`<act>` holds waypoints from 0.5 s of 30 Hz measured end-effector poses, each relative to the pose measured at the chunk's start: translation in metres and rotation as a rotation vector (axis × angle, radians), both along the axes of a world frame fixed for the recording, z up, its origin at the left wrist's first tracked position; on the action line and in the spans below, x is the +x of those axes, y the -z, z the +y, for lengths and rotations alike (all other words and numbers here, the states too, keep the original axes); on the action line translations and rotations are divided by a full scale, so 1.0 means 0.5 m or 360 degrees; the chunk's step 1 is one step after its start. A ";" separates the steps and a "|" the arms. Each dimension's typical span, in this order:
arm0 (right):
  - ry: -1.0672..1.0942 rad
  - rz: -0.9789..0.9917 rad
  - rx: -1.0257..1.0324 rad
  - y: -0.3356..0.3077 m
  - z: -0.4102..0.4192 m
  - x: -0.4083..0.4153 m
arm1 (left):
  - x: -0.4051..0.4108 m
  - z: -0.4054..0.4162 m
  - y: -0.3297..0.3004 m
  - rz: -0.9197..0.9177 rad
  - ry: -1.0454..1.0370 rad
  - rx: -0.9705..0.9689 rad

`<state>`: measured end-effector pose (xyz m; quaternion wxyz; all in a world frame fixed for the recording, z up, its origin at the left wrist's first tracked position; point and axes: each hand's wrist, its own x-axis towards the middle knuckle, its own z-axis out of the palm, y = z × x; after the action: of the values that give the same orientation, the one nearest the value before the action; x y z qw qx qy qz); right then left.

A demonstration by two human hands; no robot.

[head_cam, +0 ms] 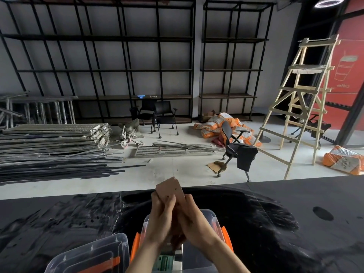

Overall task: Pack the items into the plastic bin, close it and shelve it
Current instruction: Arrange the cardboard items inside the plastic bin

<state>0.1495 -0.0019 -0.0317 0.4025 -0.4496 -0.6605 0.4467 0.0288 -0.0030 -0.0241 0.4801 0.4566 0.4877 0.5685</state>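
Now both hands, left hand (162,217) and right hand (194,219), grip tan card (171,189) above bin (211,215).

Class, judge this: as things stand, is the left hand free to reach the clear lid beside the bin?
Probably not yet: the left hand and right hand both grip the tan card; the lid itself lies uncovered.
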 end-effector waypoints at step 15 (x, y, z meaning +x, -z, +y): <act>0.0552 0.0590 -0.0315 0.000 0.017 0.023 | -0.023 0.020 0.021 0.0287 -0.0042 -0.0154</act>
<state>0.1610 0.0069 -0.0316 0.5411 -0.5038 -0.4419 0.5081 0.0173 0.0071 -0.0347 0.4482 0.4757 0.5618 0.5071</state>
